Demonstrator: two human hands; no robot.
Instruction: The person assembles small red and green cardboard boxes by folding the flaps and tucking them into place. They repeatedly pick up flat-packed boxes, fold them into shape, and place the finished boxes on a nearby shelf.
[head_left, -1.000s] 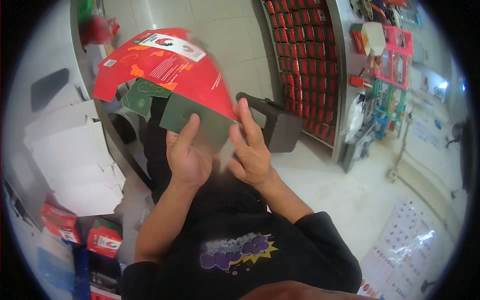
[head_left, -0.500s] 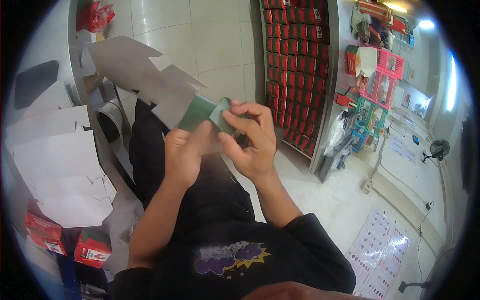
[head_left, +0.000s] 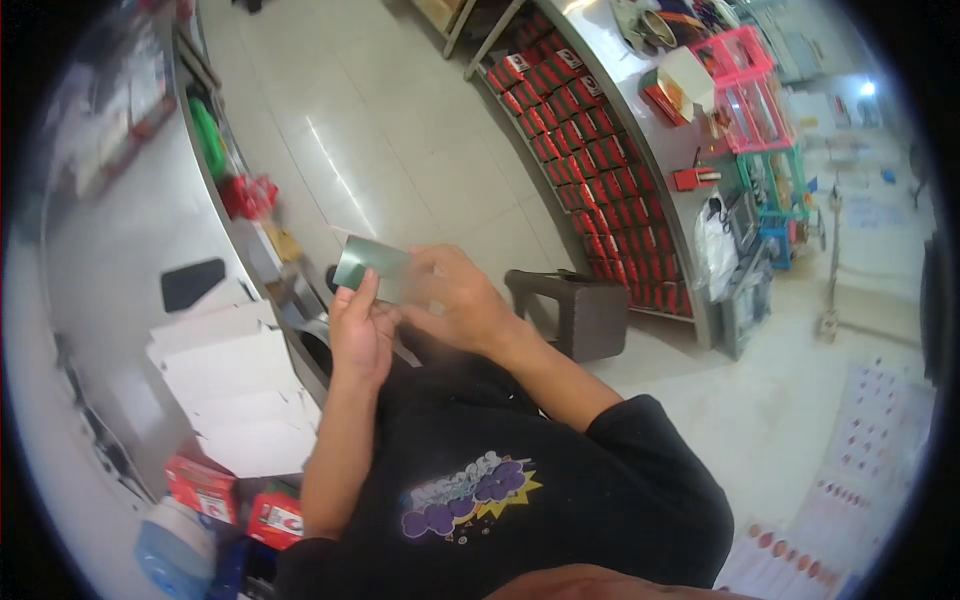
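Observation:
A small green folded card piece is held up in front of my chest. My left hand grips its lower left edge, thumb pointing up along the card. From the right, my right hand closes its fingers over the card's other side. Both hands touch each other around the card. Below them is my black shirt with a purple and yellow print.
A grey counter on my left carries a stack of flat white cardboard sheets and a black phone. Red boxes lie at its near end. A dark stool stands to the right, before shelves of red boxes.
The large red and white flat carton seen earlier is out of view. My hands have stayed together on the green card, now lower, and my head has tilted toward the floor.

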